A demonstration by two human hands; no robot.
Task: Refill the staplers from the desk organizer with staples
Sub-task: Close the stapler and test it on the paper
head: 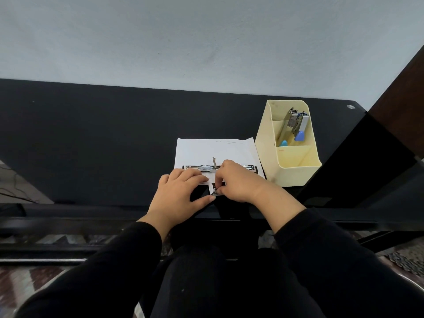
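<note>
A silver stapler [197,167] lies opened flat on a white sheet of paper [215,149] near the desk's front edge. My left hand [181,191] rests just in front of it, fingers on a small white box and thumb stretched toward the right. My right hand [236,180] pinches a small strip of staples [216,192] between thumb and fingers, close to the left thumb. A cream desk organizer [291,161] stands to the right, and its back compartment holds two staplers [296,125] with blue ends.
The desk [103,138] is black, with a pale wall behind it. A dark wooden panel [399,106] rises at the far right. The organizer's front compartment looks empty. Cables lie on the floor at the left [13,189].
</note>
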